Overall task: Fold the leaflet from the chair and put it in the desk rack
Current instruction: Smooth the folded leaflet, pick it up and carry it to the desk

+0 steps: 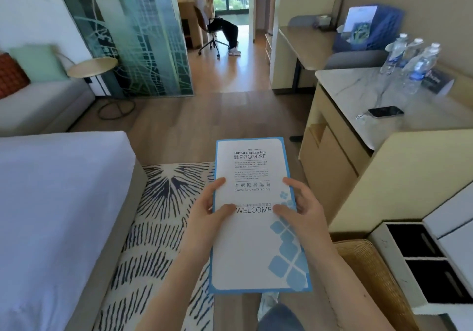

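A white leaflet [256, 241] with a blue border and the word WELCOME is held flat in front of me, folded shut into a tall narrow panel. My left hand [207, 210] grips its left edge, thumb on the front. My right hand [302, 210] grips the right edge the same way. The blue desk rack [378, 28] stands far ahead on the right on the desk [307, 46], with papers in it. A grey chair [355, 59] is tucked at that desk.
A bed [51, 215] fills the left, a patterned rug [158, 215] lies below. A marble counter [358, 92] on the right carries water bottles [409, 59] and a phone [385, 111]. A wicker basket [371, 279] is near right. A person [217, 21] sits in the doorway.
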A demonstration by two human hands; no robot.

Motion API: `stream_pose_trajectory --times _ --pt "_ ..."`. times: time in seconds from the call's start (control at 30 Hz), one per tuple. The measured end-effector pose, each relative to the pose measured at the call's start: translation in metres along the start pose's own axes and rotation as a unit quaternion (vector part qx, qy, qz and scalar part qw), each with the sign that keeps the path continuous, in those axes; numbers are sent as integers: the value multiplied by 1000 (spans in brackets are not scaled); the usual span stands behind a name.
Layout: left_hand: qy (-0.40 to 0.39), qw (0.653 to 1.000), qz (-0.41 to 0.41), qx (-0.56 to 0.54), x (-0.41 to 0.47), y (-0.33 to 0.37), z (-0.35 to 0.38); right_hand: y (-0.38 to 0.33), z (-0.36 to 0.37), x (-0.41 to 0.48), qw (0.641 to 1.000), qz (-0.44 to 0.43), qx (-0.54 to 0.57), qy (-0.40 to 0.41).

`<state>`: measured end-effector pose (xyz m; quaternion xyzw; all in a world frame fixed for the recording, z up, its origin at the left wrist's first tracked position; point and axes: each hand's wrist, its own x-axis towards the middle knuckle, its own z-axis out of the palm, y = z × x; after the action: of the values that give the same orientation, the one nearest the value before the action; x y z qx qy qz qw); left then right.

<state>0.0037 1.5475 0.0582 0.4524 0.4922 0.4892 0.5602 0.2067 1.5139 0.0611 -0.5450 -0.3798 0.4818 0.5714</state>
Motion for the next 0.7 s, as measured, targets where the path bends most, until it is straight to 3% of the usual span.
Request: stream_pose_trajectory --times 0.4,0.7 --pt "20 1000 12 7 355 53 96 -57 -5 373 1000 -9 -2 -24" --pt "14 1000 18 20 603 50 131 -49 14 621 1000 2 -14 0"
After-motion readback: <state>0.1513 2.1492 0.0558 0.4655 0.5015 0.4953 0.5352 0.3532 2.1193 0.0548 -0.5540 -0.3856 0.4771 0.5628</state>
